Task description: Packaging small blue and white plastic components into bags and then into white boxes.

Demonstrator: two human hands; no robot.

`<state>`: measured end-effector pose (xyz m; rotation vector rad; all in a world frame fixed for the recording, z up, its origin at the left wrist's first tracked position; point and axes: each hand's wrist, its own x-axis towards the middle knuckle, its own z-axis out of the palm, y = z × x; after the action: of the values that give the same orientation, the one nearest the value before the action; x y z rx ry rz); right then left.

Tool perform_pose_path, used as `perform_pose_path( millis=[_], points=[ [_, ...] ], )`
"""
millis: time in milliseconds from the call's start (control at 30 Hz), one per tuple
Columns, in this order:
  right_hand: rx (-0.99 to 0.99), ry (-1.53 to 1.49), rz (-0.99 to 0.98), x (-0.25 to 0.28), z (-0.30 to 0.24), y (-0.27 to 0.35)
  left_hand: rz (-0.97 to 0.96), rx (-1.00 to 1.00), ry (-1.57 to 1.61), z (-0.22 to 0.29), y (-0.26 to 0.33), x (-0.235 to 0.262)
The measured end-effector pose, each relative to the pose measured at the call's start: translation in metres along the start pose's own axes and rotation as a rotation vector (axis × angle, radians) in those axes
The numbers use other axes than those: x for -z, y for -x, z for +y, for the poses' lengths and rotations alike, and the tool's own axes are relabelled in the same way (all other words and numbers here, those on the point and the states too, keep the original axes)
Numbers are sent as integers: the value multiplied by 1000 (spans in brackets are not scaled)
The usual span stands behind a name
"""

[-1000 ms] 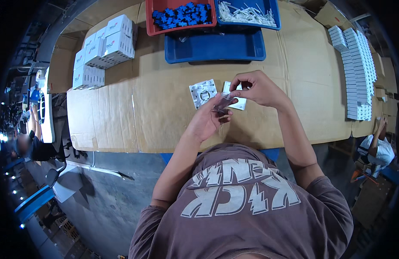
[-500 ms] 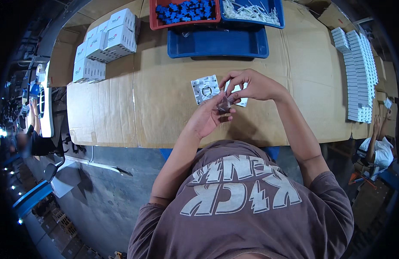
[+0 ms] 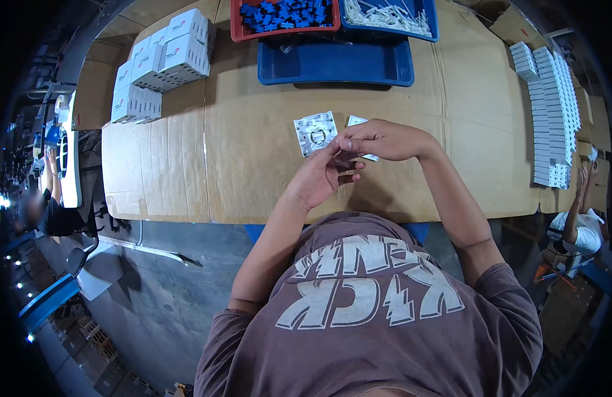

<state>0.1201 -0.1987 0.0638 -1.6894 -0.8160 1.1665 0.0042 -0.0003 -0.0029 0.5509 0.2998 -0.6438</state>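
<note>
My left hand (image 3: 315, 177) is raised over the near part of the table, its thumb and forefinger pinched and the other fingers curled. Between its fingers is a small clear plastic bag, now mostly covered by my hands. My right hand (image 3: 388, 140) meets it from the right, thumb and fingertips pressed together at the left fingertips; what they pinch is hidden. Just beyond my left fingertips a white square plastic plate (image 3: 306, 126) with a round centre opening lies on the cardboard. A second white plate (image 3: 355, 121) lies partly hidden under my right hand.
A red bin (image 3: 234, 26) of blue plastic parts and a blue bin (image 3: 436, 30) of white sticks stand at the back, behind another blue bin (image 3: 336, 81). White boxes (image 3: 180, 56) are stacked left; stacked white pieces (image 3: 547, 119) line the right. People sit at both sides.
My right hand has turned and lowered, its fingers closing together over the left fingertips. The clear bag, plain to see before, is now mostly covered. The left hand has barely moved.
</note>
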Motion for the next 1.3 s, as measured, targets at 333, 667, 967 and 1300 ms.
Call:
perform_pose_path(
  millis=[333, 667, 967, 1300],
  points=[
    [10, 14, 29, 1, -2, 1, 29, -47, -18, 4, 0, -15],
    [76, -19, 125, 23, 1, 4, 39, -42, 13, 5, 0, -16],
    [7, 537, 1073, 177, 23, -8, -2, 30, 37, 9, 6, -22],
    [-95, 948, 1181, 218, 32, -61, -15, 5, 41, 10, 15, -22]
  ],
)
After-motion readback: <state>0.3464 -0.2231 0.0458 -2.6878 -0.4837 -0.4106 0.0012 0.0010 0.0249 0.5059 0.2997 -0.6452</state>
